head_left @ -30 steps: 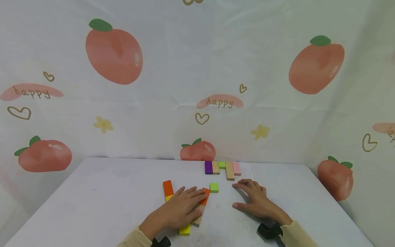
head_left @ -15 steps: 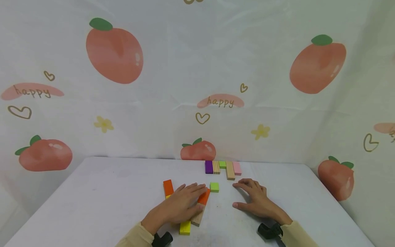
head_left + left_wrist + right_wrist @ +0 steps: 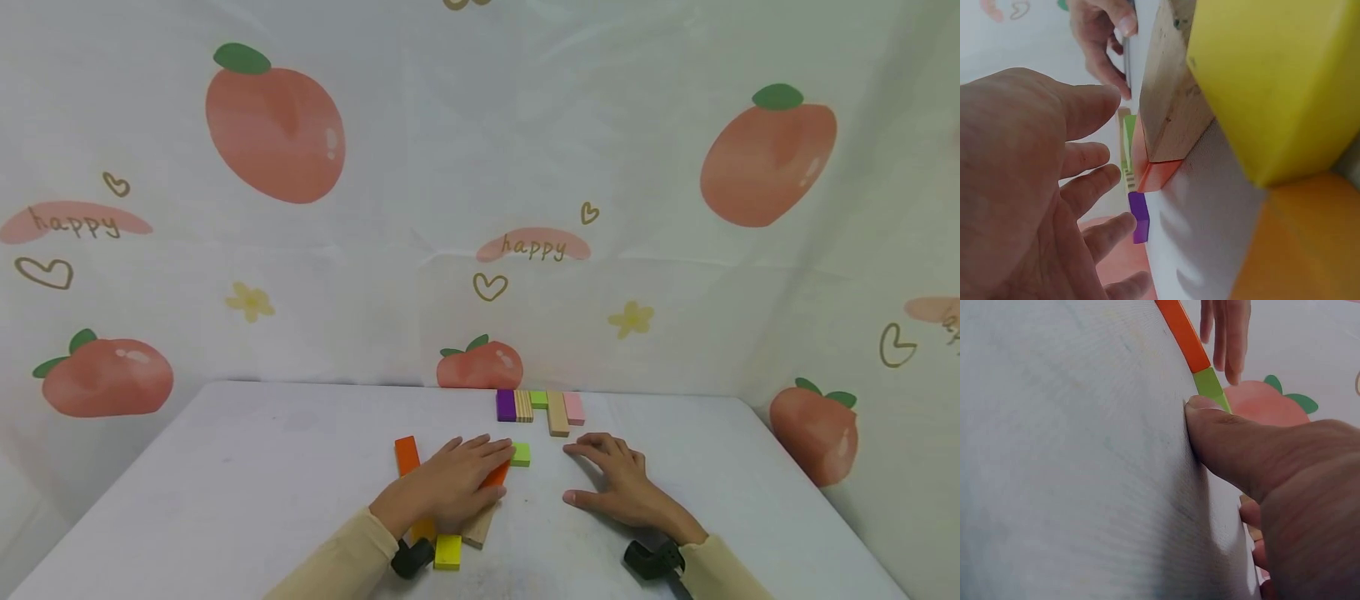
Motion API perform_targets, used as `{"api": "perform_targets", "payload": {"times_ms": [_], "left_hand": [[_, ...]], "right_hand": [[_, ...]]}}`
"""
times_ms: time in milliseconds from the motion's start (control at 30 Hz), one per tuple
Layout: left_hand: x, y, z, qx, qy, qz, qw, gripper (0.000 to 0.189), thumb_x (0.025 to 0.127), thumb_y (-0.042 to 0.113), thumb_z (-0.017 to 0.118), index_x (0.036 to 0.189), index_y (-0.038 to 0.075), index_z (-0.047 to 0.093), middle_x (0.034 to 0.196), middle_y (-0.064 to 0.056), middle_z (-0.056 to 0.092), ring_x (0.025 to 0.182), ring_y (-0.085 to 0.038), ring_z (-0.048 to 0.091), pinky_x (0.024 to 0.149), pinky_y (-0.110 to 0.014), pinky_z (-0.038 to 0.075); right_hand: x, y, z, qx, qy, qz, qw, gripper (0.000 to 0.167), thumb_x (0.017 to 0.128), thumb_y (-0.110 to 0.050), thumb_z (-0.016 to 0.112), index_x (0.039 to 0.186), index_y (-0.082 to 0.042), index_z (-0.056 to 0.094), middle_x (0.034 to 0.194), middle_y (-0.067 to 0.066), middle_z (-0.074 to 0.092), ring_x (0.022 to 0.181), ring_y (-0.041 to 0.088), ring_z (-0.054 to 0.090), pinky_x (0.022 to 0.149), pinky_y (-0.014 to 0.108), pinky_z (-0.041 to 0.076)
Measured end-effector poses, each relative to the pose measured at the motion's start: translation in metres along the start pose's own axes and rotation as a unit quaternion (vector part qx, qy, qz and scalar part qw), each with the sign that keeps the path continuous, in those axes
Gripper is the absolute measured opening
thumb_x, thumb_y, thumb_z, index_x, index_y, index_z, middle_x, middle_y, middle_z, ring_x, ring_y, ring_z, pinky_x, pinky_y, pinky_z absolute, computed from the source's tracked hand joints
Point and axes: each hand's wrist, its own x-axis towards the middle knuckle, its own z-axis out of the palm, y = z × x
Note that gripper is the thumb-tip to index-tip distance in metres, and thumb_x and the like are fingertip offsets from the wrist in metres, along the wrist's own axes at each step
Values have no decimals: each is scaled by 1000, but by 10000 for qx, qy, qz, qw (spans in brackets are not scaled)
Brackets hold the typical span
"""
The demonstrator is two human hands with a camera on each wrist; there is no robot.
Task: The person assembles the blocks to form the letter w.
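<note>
My left hand (image 3: 453,483) is spread palm down over a V of wooden blocks, fingers extended and holding nothing. Its fingertips partly cover an orange block (image 3: 497,476) and reach the edge of a light green block (image 3: 522,455). Behind the orange one lies a plain wood block (image 3: 478,528), nearer me. A yellow block (image 3: 447,553) sits at the V's near end, touching an amber block (image 3: 1300,244) in the left wrist view. Another orange block (image 3: 407,454) tops the left side. My right hand (image 3: 622,490) rests on the table, fingers loosely bent, thumb apart, holding nothing.
At the table's far edge stands a row of blocks: purple (image 3: 506,406), striped (image 3: 523,407), green (image 3: 538,400), plain wood (image 3: 557,414) and pink (image 3: 573,408). A fruit-print curtain (image 3: 375,208) hangs behind the white table (image 3: 262,483).
My left hand has shifted slightly forward and to the right, over the orange block and the green block's edge. More of the amber block now shows. The right hand has stayed put.
</note>
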Motion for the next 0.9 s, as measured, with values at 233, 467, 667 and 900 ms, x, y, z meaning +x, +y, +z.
{"api": "perform_targets", "payload": {"times_ms": [233, 467, 667, 900], "left_hand": [[10, 3, -2, 179, -146, 5, 9997, 62, 102, 44, 58, 158, 25, 39, 162, 8, 35, 151, -23, 28, 119, -56, 25], [15, 4, 1, 340, -378, 42, 9987, 62, 102, 45, 56, 159, 28, 36, 164, 11, 30, 152, -22, 25, 120, -57, 24], [15, 4, 3, 380, -491, -70, 9980, 64, 101, 46, 58, 159, 30, 36, 164, 14, 28, 153, -22, 24, 120, -55, 23], [15, 6, -1, 394, -504, -67, 9979, 64, 101, 47, 58, 159, 30, 37, 164, 14, 29, 152, -22, 25, 120, -55, 24]], "right_hand": [[1, 1, 1, -11, -17, 60, 10000, 66, 83, -52, 80, 137, -18, 63, 139, 10, 47, 130, 38, 38, 95, 60, 24], [2, 1, 3, -2, 3, 76, 10000, 66, 83, -51, 80, 136, -16, 64, 138, 11, 48, 129, 38, 39, 95, 59, 25], [0, -1, 1, -9, -44, 94, 9999, 66, 83, -50, 80, 137, -17, 63, 139, 11, 47, 130, 39, 38, 94, 60, 25], [2, -2, 0, 68, -115, 275, 9995, 66, 82, -50, 81, 137, -18, 64, 140, 11, 47, 131, 38, 38, 97, 60, 24]]}}
